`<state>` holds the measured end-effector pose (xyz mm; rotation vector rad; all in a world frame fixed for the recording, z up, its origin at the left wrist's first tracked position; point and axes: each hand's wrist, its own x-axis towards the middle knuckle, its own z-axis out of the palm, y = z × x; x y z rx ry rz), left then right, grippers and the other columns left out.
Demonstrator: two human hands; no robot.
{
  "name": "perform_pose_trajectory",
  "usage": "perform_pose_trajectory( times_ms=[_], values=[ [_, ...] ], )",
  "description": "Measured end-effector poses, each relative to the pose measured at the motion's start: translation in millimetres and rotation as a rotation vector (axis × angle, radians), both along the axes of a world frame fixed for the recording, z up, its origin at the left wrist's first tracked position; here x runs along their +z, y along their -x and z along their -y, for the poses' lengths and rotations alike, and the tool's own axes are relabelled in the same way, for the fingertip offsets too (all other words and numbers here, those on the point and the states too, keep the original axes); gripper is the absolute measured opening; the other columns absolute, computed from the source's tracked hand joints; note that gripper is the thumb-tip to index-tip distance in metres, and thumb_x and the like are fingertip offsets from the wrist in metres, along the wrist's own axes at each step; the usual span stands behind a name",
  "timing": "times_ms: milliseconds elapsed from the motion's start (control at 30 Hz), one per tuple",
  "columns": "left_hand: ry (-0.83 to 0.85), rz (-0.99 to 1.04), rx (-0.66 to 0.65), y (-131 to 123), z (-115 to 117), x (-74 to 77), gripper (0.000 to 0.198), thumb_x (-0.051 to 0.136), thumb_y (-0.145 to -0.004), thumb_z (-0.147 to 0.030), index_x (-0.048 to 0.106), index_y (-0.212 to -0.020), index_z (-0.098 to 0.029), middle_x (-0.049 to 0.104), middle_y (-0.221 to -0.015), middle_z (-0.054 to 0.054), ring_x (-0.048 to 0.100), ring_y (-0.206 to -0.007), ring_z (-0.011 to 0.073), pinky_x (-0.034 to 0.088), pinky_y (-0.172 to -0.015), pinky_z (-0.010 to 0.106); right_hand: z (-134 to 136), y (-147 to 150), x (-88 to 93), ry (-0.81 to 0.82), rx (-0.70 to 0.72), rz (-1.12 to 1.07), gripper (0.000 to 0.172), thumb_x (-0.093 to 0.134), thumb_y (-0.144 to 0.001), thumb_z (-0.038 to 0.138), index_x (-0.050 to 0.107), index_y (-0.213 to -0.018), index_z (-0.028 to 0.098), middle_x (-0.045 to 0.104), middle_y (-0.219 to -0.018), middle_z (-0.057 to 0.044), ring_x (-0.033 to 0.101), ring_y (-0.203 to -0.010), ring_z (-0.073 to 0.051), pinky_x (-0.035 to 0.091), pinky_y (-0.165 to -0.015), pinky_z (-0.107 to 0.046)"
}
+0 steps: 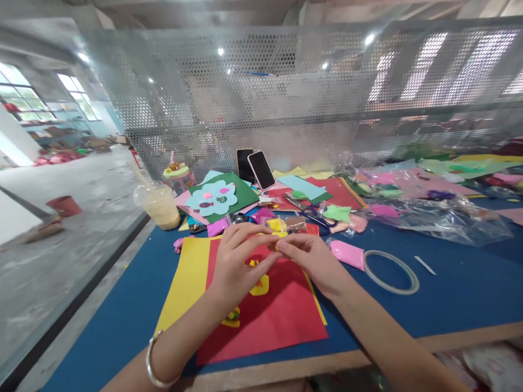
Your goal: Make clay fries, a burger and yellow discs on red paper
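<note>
Together, both hands [237,260] [314,262] pinching a yellow piece [277,246] between them, red sheet [286,313] below

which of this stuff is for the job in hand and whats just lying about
Likely in use: small yellow piece, partly hidden; rectangular red sheet; flat yellow shapes on it.

Probably lying about: clear plastic cup of pale drink; white-rimmed phone; pale-rimmed phone behind it.

Behind a blue-topped table [461,288], a perforated grey screen [229,109] rises across the view, a grey floor [102,188] stretches left toward bright paned windows [24,90], and small white lights [83,56] glow above.
</note>
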<state>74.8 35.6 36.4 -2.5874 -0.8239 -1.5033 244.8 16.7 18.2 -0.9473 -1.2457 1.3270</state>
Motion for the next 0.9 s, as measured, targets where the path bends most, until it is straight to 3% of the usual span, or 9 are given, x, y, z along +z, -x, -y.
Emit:
perform_pose_trajectory(
  times_ms=[133, 300, 667, 900],
  values=[
    [-0.008, 0.069, -0.013, 1.6, 0.7, -4.9, 0.014, 0.074, -0.077, -0.020, 0.069, -0.090, -0.021, 0.070, -0.091, 0.004, 0.063, -0.088, 0.0182, 0.050, -0.080, 0.033, 0.0, 1.8, -4.7, 0.058, 0.057, -0.030, 0.029, 0.073, -0.074, 0.047, 0.076, -0.084, 0.020, 0.074, -0.087, -0.006, 0.065, -0.088, -0.020, 0.050, -0.079, -0.030],
    [0.026, 0.089, -0.013, 2.5, 2.0, -8.0, 0.021, 0.075, -0.076, -0.019, 0.069, -0.096, -0.021, 0.069, -0.092, 0.003, 0.062, -0.088, 0.0164, 0.051, -0.080, 0.031, 2.4, 0.4, -7.3, 0.053, -0.004, 0.003, 0.025, 0.076, -0.072, 0.043, 0.077, -0.082, 0.020, 0.074, -0.083, -0.006, 0.066, -0.082, -0.019, 0.050, -0.076, -0.030],
    [0.020, 0.130, -0.042, 2.4, 2.8, -11.4, 0.014, 0.075, -0.075, -0.014, 0.070, -0.085, -0.022, 0.068, -0.087, 0.002, 0.062, -0.084, 0.0153, 0.051, -0.077, 0.031, 6.8, 0.5, -4.6, 0.049, -0.068, 0.050, 0.030, 0.077, -0.069, 0.045, 0.078, -0.089, 0.022, 0.075, -0.083, -0.006, 0.067, -0.082, -0.021, 0.053, -0.074, -0.031],
    [0.300, 0.194, 0.012, 1.3, 6.3, -12.4, 0.017, 0.076, -0.074, -0.022, 0.073, -0.091, -0.022, 0.069, -0.093, 0.005, 0.064, -0.087, 0.0181, 0.055, -0.079, 0.032, 9.4, 2.8, -3.1, 0.016, -0.148, 0.103, 0.031, 0.072, -0.073, 0.048, 0.078, -0.088, 0.022, 0.075, -0.085, -0.008, 0.068, -0.082, -0.024, 0.053, -0.077, -0.037]
  ],
)
